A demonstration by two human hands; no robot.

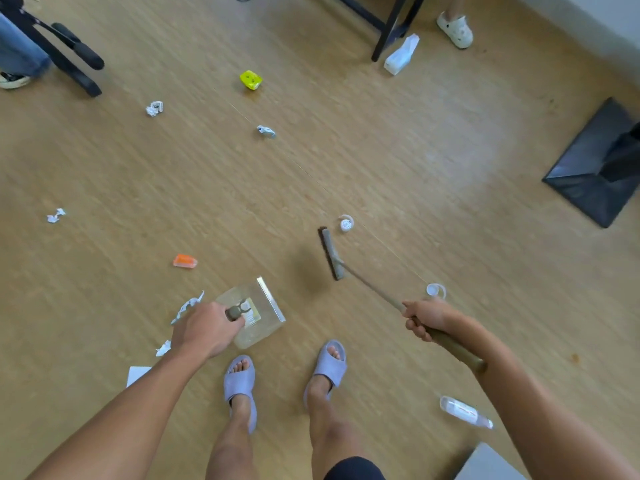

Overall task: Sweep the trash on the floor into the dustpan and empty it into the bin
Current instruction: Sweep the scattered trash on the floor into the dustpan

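1. Far left: small crumpled white paper scrap (55, 215) on the tan wood-look floor (398, 150), well apart from the rest. Top-left corner has a black office chair base (74, 53) w/ a jeans leg beside it.
2. Up-left of centre: crumpled white/grey paper ball (154, 108); lower down, a flat orange plastic wrapper (185, 261).
3. Left hand (204, 329), fingers wrapped tight round the dark handle of the clear plastic dustpan (258, 311). Pan is low by the floor, metal-edged lip facing right toward the broom; whether it touches the floor, can't tell. Torn white paper strip (187, 306) just beside the hand, another white scrap (163, 348) below it.
4. Centre top: bright yellow-green small box (250, 79); below it a crumpled white/blue wrapper (266, 131).
5. Centre bottom: two feet in lilac slide sandals (330, 365), just below the pan.
6. Long-handled broom w/ flat dark brush head (331, 252), head right of the pan, apart from it. White round plastic cap (346, 223) just beyond the head's far end.
7. Right hand (427, 318) closed round the broom's wooden shaft. Second clear round cap (435, 291) just above that hand.
8. Lower right: clear plastic bottle (465, 411) lying on its side.
9. Top right: white paper bag (401, 54) by a black table leg.
10. Right edge: black bag-lined bin (599, 168), well apart from pan and broom.
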